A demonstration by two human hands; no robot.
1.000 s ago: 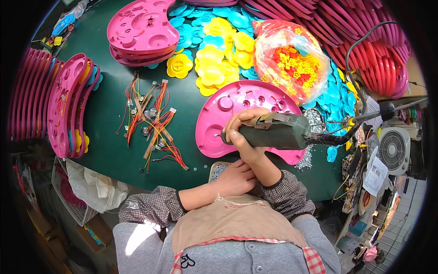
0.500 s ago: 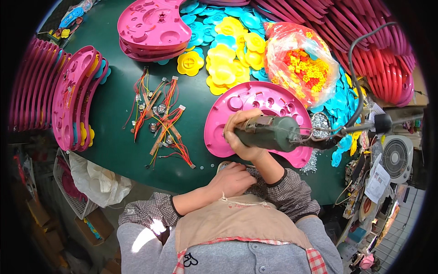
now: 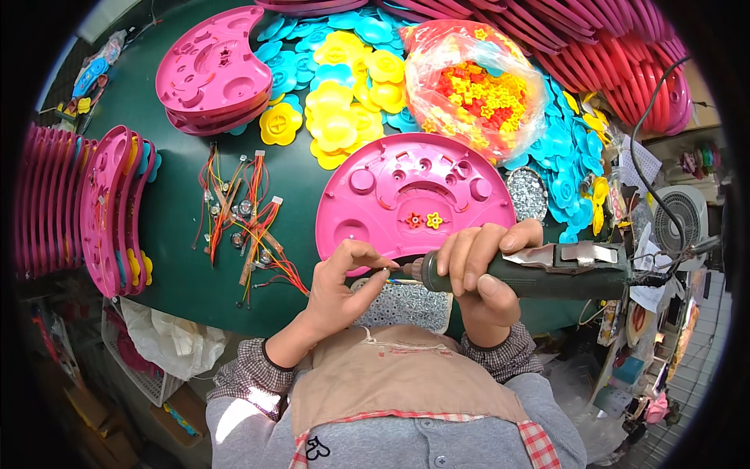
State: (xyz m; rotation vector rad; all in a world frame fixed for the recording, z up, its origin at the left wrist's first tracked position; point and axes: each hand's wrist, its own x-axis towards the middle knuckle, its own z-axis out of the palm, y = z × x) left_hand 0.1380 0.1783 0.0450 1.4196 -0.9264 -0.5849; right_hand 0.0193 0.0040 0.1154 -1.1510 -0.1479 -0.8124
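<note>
Here, the right hand [image 3: 486, 272] grips a dark-green electric screwdriver [image 3: 566, 275] — left hand [image 3: 332, 291] pinching a tiny piece [image 3: 387, 270] at its tip — pink plastic shell [image 3: 371, 207] beyond both hands, illegible apron print [image 3: 410, 354] below.

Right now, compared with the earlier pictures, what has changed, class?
The right hand has drawn the dark-green cylindrical power tool from over the pink curved plastic shell toward the body; the left hand has moved from over the small silvery metal pieces to the tool's tip. The shell stays put.
</note>
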